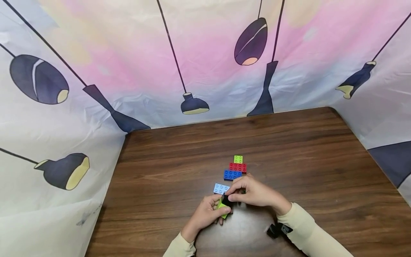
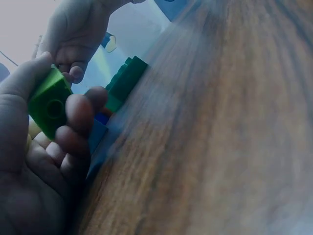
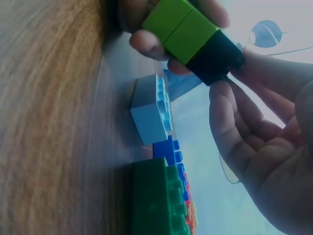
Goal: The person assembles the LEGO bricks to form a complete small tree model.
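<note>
My left hand (image 1: 205, 214) grips a lime green toy brick stack (image 3: 181, 29) between thumb and fingers, above the wooden table. At one end of the lime stack sits a black brick (image 3: 211, 58), its side flush against the green. Thumb and index finger of my right hand (image 1: 258, 192) pinch the black brick's studded end. In the left wrist view a round hollow (image 2: 55, 108) shows on the lime piece's underside. Just beyond the hands a light blue brick (image 1: 221, 188) lies on the table, studs up.
Past the light blue brick, a blue brick (image 1: 232, 174), a red brick (image 1: 237, 167) and a small lime brick (image 1: 238, 159) lie in a row leading away. A dark green brick (image 3: 150, 200), mostly behind my right hand in the head view, stands on the wooden table (image 1: 160, 171).
</note>
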Demonstrator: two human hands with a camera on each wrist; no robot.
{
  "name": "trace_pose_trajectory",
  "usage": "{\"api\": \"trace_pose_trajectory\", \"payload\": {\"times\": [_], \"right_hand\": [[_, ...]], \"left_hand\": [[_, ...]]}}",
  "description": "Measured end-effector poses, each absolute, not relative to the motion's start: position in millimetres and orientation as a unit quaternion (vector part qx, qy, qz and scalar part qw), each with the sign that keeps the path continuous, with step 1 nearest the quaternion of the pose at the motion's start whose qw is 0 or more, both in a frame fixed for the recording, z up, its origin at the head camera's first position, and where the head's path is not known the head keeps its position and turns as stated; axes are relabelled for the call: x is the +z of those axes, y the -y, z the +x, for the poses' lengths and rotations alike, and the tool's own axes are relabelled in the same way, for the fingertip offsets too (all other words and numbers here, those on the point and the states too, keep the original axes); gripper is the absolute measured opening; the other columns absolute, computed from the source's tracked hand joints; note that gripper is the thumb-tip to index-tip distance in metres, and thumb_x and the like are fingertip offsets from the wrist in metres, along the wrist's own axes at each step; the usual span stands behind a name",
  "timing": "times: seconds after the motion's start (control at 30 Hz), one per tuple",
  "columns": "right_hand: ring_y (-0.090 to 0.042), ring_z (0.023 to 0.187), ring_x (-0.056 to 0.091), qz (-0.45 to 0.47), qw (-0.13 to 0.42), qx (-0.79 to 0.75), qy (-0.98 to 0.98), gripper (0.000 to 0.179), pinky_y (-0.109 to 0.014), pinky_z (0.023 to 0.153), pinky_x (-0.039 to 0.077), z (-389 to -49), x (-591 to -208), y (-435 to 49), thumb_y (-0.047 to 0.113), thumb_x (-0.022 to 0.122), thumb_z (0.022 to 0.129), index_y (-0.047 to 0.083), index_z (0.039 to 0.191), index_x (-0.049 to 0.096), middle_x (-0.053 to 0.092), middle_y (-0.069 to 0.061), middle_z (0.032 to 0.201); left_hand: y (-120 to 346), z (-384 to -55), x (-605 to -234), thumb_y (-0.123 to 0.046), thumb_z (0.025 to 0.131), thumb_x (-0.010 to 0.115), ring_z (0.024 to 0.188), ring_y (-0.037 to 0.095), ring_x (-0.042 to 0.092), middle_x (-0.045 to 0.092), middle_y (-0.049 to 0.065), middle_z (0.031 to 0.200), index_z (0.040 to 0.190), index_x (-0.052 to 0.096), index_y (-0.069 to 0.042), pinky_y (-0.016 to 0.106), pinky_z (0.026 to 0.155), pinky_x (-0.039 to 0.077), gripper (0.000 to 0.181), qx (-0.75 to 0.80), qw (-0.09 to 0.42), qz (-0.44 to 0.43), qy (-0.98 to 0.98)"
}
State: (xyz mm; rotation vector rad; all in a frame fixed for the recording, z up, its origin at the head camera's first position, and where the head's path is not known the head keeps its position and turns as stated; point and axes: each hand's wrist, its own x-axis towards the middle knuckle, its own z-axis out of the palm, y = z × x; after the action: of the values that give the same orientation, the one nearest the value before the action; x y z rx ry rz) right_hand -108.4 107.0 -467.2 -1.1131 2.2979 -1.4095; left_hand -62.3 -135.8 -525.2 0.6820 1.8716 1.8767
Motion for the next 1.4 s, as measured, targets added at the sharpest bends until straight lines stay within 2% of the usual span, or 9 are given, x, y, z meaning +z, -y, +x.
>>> {"api": "trace_pose_trajectory", "payload": {"times": [0.1,0.33,0.63,0.73,0.83,0.87,0.97,1.17,1.4], "right_hand": [[-0.001,0.085,0.062,-0.376,0.118,-0.481,-0.783,0.01,-0.044,0.093,0.03,-107.3,-470.1,-106.5,0.017,0.078,0.097,0.016,0.104,0.085,0.074,0.014,0.095],[-0.002,0.083,0.063,-0.389,0.13,-0.496,-0.766,0.01,-0.039,0.091,0.039,-109.8,-474.6,-104.9,0.016,0.078,0.097,0.015,0.104,0.085,0.074,0.013,0.094],[-0.001,0.085,0.063,-0.389,0.128,-0.484,-0.773,0.009,-0.046,0.096,0.031,-110.1,-473.4,-104.4,0.016,0.08,0.095,0.016,0.103,0.085,0.073,0.016,0.093],[-0.002,0.085,0.063,-0.388,0.139,-0.502,-0.76,0.009,-0.04,0.094,0.043,-108.8,-473.2,-104.1,0.015,0.079,0.097,0.013,0.104,0.084,0.074,0.009,0.096],[-0.003,0.086,0.064,-0.39,0.164,-0.526,-0.738,0.011,-0.029,0.08,0.056,-107.6,-473.2,-103.1,0.014,0.076,0.099,0.009,0.107,0.081,0.074,-0.002,0.099],[-0.004,0.086,0.065,-0.39,0.173,-0.532,-0.732,0.012,-0.028,0.075,0.059,-107.6,-472.9,-103.9,0.014,0.076,0.099,0.007,0.108,0.079,0.074,-0.003,0.1],[-0.005,0.086,0.067,-0.388,0.183,-0.539,-0.725,0.014,-0.028,0.074,0.06,-107.3,-471.0,-102.8,0.013,0.077,0.098,0.005,0.11,0.074,0.073,-0.002,0.098],[-0.007,0.084,0.069,-0.395,0.156,-0.54,-0.727,0.012,-0.029,0.072,0.061,-113.6,-471.4,-100.8,0.011,0.074,0.1,0.005,0.11,0.071,0.074,0.002,0.093],[-0.008,0.084,0.069,-0.38,0.087,-0.521,-0.759,0.011,-0.029,0.073,0.061,-127.4,-459.8,-99.7,0.011,0.073,0.101,0.004,0.11,0.074,0.074,0.003,0.095]], "left_hand": [[135.1,-60.4,-526.2,-0.013,0.105,0.068,0.055,0.004,0.063,0.071,0.035,0.088,0.112,0.067,0.012,0.017,0.046,0.046,0.026,0.66,0.212,0.228,-0.684],[135.7,-60.2,-524.9,-0.013,0.105,0.067,0.057,0.003,0.064,0.074,0.031,0.092,0.112,0.067,0.011,0.016,0.048,0.047,0.025,0.64,0.222,0.214,-0.704],[134.9,-61.7,-521.8,-0.015,0.103,0.071,0.057,0.005,0.066,0.073,0.029,0.084,0.11,0.068,0.009,0.018,0.048,0.05,0.025,0.638,0.228,0.211,-0.704],[135.2,-61.6,-521.7,-0.016,0.103,0.071,0.057,0.005,0.067,0.072,0.03,0.083,0.109,0.068,0.009,0.018,0.049,0.051,0.026,0.643,0.224,0.215,-0.7],[136.6,-61.2,-522.5,-0.015,0.103,0.071,0.058,0.005,0.067,0.073,0.031,0.085,0.109,0.066,0.011,0.019,0.048,0.052,0.027,0.65,0.224,0.221,-0.692],[135.7,-62.3,-522.9,-0.015,0.103,0.071,0.058,0.005,0.067,0.073,0.032,0.085,0.11,0.065,0.011,0.02,0.048,0.052,0.028,0.654,0.224,0.224,-0.687],[135.4,-64.2,-523.8,-0.016,0.105,0.068,0.056,0.008,0.066,0.073,0.031,0.086,0.117,0.064,0.01,0.023,0.046,0.053,0.029,0.663,0.215,0.239,-0.676],[134.0,-67.5,-522.9,-0.016,0.111,0.057,0.055,0.01,0.065,0.07,0.037,0.095,0.118,0.062,0.012,0.024,0.042,0.05,0.029,0.685,0.21,0.25,-0.652],[136.1,-65.5,-523.7,-0.015,0.11,0.059,0.056,0.006,0.066,0.069,0.041,0.095,0.109,0.058,0.015,0.021,0.044,0.051,0.03,0.697,0.221,0.234,-0.641]]}}
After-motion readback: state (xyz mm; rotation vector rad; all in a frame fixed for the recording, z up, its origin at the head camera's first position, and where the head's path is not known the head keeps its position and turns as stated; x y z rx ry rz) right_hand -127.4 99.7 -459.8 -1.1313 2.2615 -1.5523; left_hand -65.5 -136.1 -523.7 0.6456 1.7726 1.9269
